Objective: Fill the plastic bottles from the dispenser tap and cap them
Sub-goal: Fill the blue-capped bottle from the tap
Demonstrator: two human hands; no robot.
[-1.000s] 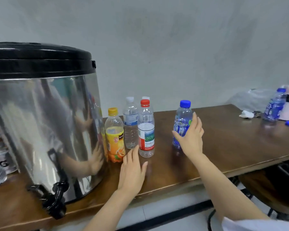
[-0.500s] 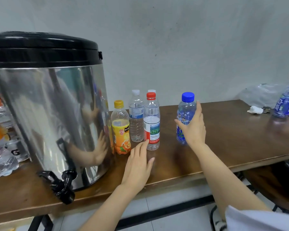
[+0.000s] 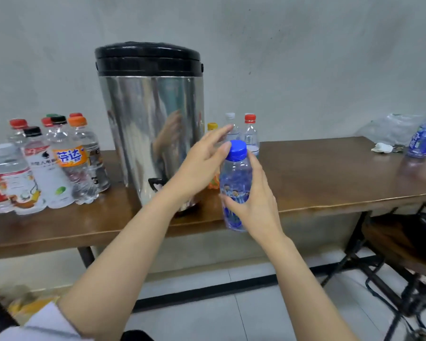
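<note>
My right hand (image 3: 256,205) grips a clear bottle with a blue label (image 3: 235,183), lifted off the table in front of its edge. A blue cap (image 3: 236,150) sits on the bottle. My left hand (image 3: 199,166) is beside the cap with straight fingers, the thumb tip touching or nearly touching it. The steel dispenser with a black lid (image 3: 150,114) stands on the brown table (image 3: 330,178). Its black tap (image 3: 155,184) shows partly behind my left wrist. A yellow-capped, a white-capped (image 3: 230,124) and a red-capped bottle (image 3: 250,134) stand to the dispenser's right.
Several capped bottles (image 3: 44,168) crowd the table's left end. At the far right stand another blue bottle (image 3: 423,139), a crumpled white tissue (image 3: 381,147) and a plastic bag. A dark chair frame (image 3: 391,254) sits under the table's right side.
My right hand has lifted the blue bottle off the table toward me. My left hand rose from the table to the cap. The view swung left and back, showing the left bottles.
</note>
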